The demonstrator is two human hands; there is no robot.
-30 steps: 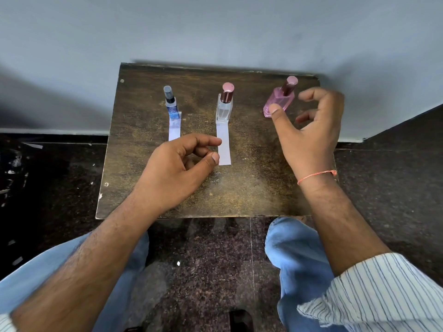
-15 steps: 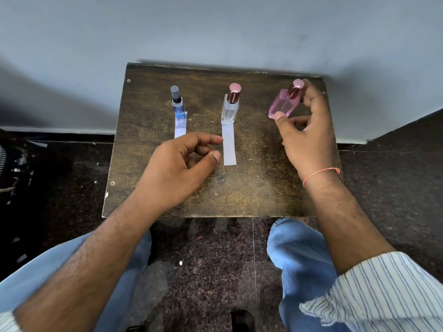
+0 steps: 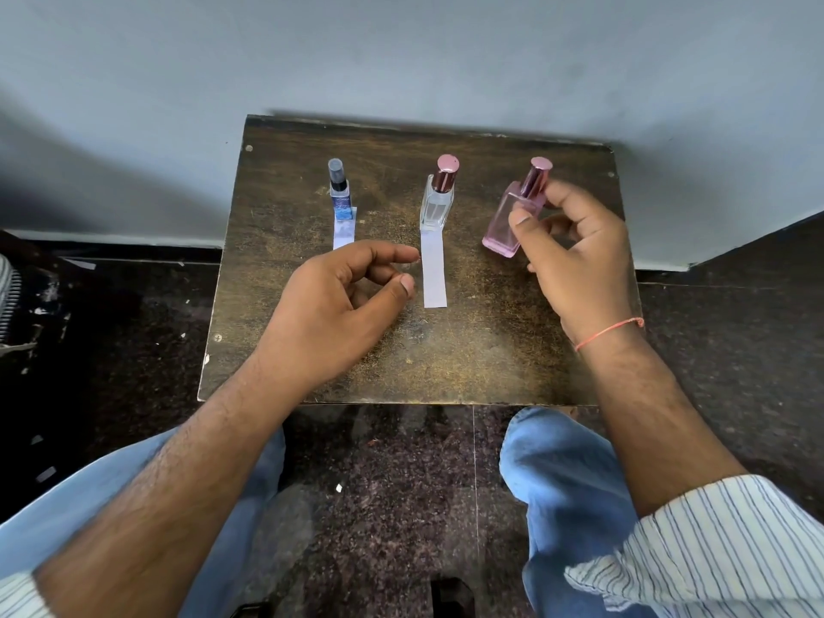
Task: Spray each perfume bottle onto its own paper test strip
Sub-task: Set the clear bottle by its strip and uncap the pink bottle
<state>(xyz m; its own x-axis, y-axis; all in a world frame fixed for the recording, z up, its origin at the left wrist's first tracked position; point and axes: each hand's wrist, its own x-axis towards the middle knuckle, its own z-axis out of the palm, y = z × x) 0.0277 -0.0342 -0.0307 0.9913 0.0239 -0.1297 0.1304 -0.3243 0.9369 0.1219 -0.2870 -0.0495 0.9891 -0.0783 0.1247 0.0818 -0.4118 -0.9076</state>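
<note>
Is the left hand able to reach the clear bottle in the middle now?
Probably yes. The left hand holds nothing and hovers just beside the middle paper strip; the clear bottle stands upright behind it with nothing between.

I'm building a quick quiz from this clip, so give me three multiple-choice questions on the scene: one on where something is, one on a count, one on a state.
1. Where is the clear bottle?
A. Middle of the row
B. Far left
C. On the floor

2. How many paper strips show?
A. One
B. Two
C. Four

3. How is the pink bottle?
A. Lying flat, untouched
B. Standing untouched
C. Tilted, held by the right hand

Answers:
1. A, it stands between the blue bottle and the pink one.
2. B, the left strip and the middle strip.
3. C, fingers pinch it, cap still on.
</note>
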